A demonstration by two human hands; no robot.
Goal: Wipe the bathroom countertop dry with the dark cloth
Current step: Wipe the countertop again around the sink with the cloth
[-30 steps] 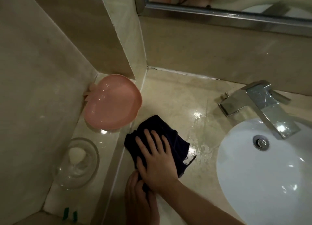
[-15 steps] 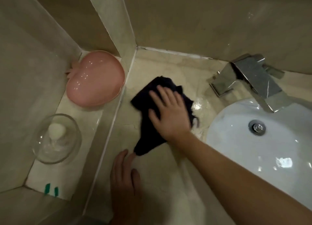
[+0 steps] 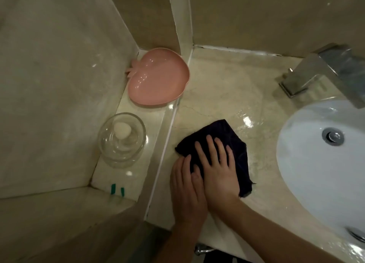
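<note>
The dark cloth [image 3: 221, 136] lies flat on the beige marble countertop [image 3: 223, 85], left of the sink. My right hand [image 3: 217, 170] presses flat on top of the cloth with fingers spread. My left hand [image 3: 185, 189] rests beside it on the counter, its fingertips touching the cloth's near left edge and partly tucked under my right thumb. A wet, shiny patch [image 3: 248, 122] glistens on the counter just beyond the cloth, towards the sink.
A white oval sink [image 3: 320, 164] with a chrome drain lies to the right, a chrome faucet [image 3: 324, 73] behind it. On a lower ledge at left stand a pink apple-shaped dish [image 3: 158, 81] and a clear glass bowl [image 3: 122, 138]. Walls enclose the back and left.
My right hand has pulled the cloth back towards me, from the spot near the faucet to the near left of the counter. My left hand now touches the cloth's edge.
</note>
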